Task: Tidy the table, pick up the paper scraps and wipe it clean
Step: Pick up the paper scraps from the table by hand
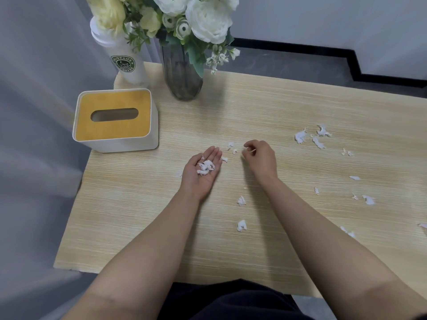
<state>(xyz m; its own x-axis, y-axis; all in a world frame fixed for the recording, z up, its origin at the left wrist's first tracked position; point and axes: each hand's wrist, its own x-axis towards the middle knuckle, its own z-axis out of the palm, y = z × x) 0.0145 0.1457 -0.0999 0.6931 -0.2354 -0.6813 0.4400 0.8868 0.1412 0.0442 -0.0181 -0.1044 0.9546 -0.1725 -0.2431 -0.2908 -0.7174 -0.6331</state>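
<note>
Forearms reach out bare over the pale wooden tabletop (300,100), both stretched from the near edge toward its middle. The left hand (203,172) lies palm up, its fingers (216,153) straight and relaxed, and a small heap of white paper scraps (205,167) rests in the hollow of the palm. The right hand (261,158) is turned palm down just beside it, wrist raised a little, with its fingers (250,144) curled inward; thumb and forefinger look pinched together on what may be a tiny scrap, though it is too small to be sure. A few loose bits (231,145) lie on the wood between the two hands. More torn paper (300,136) is scattered across the right part of the tabletop, some near the far side, some by the right edge, and two pieces (241,212) lie between the forearms. At the left stands a white tissue box (115,121) with a yellow-brown wooden lid; its slot is dark and I cannot tell what is inside. Behind it stands a white coffee cup (129,63) with a green logo, and next to that a grey glass vase (181,75) holding white and cream flowers (208,19).
</note>
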